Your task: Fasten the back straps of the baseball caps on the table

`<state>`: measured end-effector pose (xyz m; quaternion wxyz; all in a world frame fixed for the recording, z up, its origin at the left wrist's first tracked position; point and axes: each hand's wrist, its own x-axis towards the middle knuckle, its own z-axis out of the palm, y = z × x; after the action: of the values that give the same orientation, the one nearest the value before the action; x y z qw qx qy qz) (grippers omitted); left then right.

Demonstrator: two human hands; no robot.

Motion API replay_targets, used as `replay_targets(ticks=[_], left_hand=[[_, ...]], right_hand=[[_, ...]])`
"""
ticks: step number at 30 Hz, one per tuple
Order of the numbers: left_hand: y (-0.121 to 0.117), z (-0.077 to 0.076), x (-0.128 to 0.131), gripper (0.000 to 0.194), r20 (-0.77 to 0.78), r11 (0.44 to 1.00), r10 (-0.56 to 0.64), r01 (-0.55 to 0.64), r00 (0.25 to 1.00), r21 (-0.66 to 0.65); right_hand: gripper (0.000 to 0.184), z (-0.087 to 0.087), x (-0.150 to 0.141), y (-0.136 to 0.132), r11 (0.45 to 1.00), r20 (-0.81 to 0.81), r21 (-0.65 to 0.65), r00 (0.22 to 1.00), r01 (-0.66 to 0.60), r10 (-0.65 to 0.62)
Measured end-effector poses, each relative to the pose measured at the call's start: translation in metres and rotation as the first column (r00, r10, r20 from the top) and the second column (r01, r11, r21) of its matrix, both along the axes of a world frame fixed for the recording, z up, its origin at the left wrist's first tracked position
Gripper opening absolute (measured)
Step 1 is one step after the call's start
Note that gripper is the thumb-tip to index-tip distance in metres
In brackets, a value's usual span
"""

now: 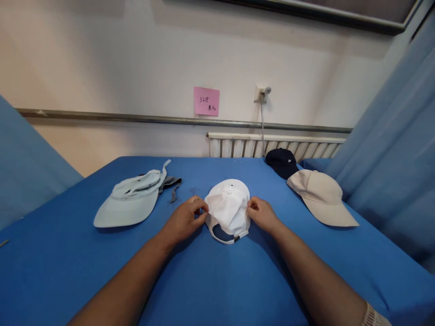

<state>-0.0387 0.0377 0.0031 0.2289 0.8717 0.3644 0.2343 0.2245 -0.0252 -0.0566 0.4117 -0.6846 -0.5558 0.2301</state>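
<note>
A white baseball cap (228,201) lies on the blue-covered table in front of me. Its back opening and strap with a small dark buckle face my side, and the crown looks crumpled. On the cap's left edge, my left hand (185,218) pinches the fabric between thumb and fingers. My right hand (263,214) grips the opposite edge the same way, with its fingers curled in. The far side of the cap is hidden behind the crown.
A pale blue cap (136,199) sits left, with a dark grey cap (171,182) partly behind it. To the right are a beige cap (321,197) and a navy cap (281,162). Blue curtains (390,136) flank the table (217,290); a radiator (238,147) lines the wall.
</note>
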Motion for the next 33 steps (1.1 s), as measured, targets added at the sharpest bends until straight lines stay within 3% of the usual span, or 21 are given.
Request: replay_targets(ticks=[6,9,14,22,25,29,33], left_hand=[[0.006,0.003,-0.006,0.012,0.060,0.990,0.075,-0.081,0.995,0.114],[0.008,0.000,-0.006,0.013,0.056,0.988,0.081,-0.087,0.995,0.130],[0.010,-0.002,-0.005,0.017,0.097,0.965,0.211,-0.224,0.973,0.138],[0.010,-0.001,-0.004,0.019,0.095,0.937,0.329,-0.337,0.940,0.093],[0.009,-0.001,-0.003,0.018,0.035,0.920,0.388,-0.389,0.921,0.042],[0.008,-0.007,-0.002,0.022,-0.098,0.946,0.321,-0.323,0.942,0.001],[0.010,-0.016,0.000,0.022,-0.091,0.943,0.323,-0.328,0.942,-0.052]], right_hand=[[0.003,0.003,0.004,0.001,0.998,-0.065,-0.013,0.996,0.061,-0.062],[0.003,0.005,0.000,-0.001,1.000,-0.216,-0.007,0.976,-0.015,0.013],[0.006,0.014,-0.013,-0.009,0.989,-0.542,0.006,0.831,-0.148,0.128],[0.009,0.018,-0.026,-0.010,0.998,-0.670,0.030,0.742,0.046,-0.015],[0.011,0.016,-0.024,-0.009,0.991,-0.740,0.051,0.671,0.121,-0.044],[0.017,0.015,-0.023,-0.009,0.985,-0.806,0.047,0.588,0.167,-0.061],[0.017,0.015,-0.024,-0.009,0.984,-0.808,0.037,0.584,0.175,-0.074]])
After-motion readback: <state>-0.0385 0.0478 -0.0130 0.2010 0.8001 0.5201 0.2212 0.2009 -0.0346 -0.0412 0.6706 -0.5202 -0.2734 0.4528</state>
